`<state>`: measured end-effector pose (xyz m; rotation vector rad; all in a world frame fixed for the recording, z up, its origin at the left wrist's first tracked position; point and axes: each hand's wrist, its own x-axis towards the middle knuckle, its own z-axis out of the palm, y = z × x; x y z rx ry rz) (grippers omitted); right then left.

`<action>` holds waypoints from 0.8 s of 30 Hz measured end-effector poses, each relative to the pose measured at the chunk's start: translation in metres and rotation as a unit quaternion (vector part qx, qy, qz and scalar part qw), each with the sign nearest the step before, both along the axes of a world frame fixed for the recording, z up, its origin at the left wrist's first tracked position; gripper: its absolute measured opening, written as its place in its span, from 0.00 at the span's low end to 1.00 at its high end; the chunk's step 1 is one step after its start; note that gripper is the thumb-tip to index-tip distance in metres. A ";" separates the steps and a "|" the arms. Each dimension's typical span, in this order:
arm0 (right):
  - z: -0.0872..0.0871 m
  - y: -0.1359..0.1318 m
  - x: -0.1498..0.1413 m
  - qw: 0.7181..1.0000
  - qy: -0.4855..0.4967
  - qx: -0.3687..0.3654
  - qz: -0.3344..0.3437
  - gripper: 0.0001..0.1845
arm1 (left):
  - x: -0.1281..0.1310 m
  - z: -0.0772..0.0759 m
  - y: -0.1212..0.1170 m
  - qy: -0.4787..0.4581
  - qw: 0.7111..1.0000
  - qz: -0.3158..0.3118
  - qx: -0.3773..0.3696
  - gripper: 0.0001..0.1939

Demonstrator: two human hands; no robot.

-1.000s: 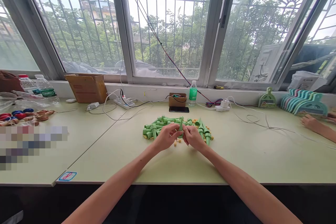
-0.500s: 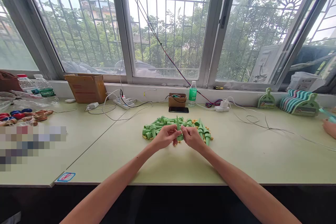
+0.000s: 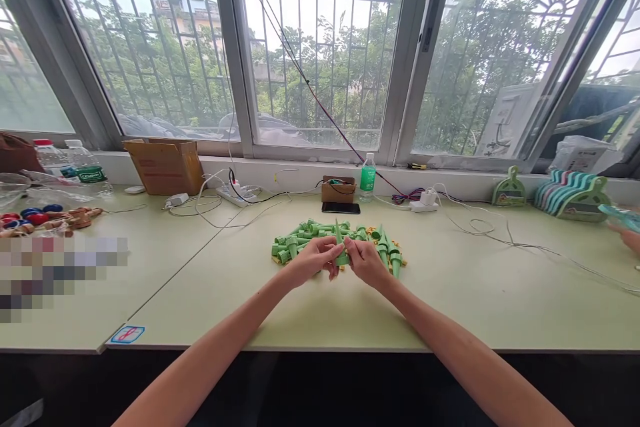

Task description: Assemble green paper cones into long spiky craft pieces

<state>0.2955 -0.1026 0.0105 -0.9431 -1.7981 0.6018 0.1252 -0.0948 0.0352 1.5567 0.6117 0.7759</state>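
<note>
The person's left hand [image 3: 315, 259] pinches a light green plastic cone with a sharp tip [image 3: 339, 233] between thumb and fingers, and its tip points upward. The right hand [image 3: 369, 259] has its fingers bent and appears to pinch the same cone from the right side; whether a small part is hidden under these fingertips, one cannot tell. The cone is above the near edge of a heap of similar light green plastic pieces [image 3: 293, 245], which lies on the pale green smooth table [image 3: 450, 307]. Small yellow pieces [image 3: 405, 263] are scattered around this heap. Concerning progress, one cone is in hand and seems not yet finished, while many pieces lie loose. Which of them are already complete is too small to judge.
</note>
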 end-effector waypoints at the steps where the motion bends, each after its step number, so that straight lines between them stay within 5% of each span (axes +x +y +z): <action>1: 0.000 0.000 0.000 1.000 0.007 -0.009 0.001 0.30 | 0.001 0.000 0.000 -0.001 1.000 0.000 0.002 0.20; 10: -0.002 0.002 0.000 0.999 0.036 -0.011 0.007 0.30 | 0.004 0.002 -0.002 0.006 0.999 0.024 0.043 0.21; 24: 0.004 -0.004 -0.002 0.997 -0.054 0.057 -0.013 0.21 | 0.008 -0.003 0.002 -0.013 0.995 0.064 0.078 0.19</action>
